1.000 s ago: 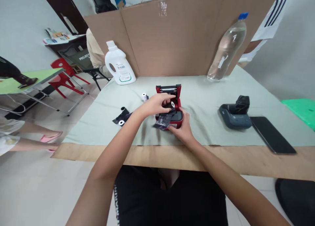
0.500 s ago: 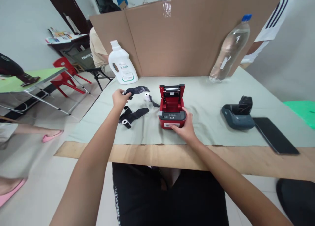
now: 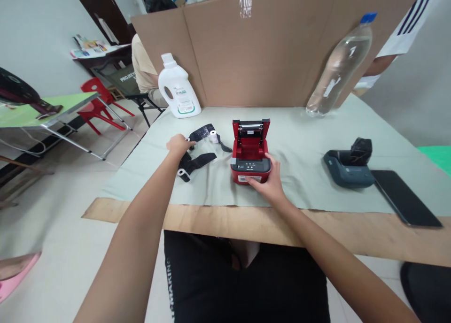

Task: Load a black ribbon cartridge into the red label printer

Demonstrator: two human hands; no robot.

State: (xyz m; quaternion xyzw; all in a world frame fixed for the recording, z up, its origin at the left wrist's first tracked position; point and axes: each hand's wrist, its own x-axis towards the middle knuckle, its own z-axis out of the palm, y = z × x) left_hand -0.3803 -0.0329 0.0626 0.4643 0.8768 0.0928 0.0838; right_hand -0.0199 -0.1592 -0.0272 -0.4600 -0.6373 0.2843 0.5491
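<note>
A small red label printer (image 3: 251, 170) stands on the cloth with its lid raised and its inside bare. My right hand (image 3: 270, 181) grips its front right corner, thumb across the front label. To the left, my left hand (image 3: 179, 146) is closed on a black paper roll (image 3: 192, 146) with a white core, partly hidden by the fingers. From it a loose black strip (image 3: 202, 133) runs out to the right. A second black roll (image 3: 183, 174) with a white core lies nearer me, its strip unrolled. Another small white-ended roll (image 3: 213, 136) trails a dark tail towards the printer.
A white jug (image 3: 179, 88) and a tilted water bottle (image 3: 341, 69) stand against a cardboard screen (image 3: 253, 50). At right lie a dark handheld device (image 3: 348, 170) and a black tablet-like slab (image 3: 405, 197). Behind the screen, people are partly visible.
My left hand has moved slightly down and nearer the other rolls, still with the black roll. My right hand stays on the printer. The whole view has shifted a little.
</note>
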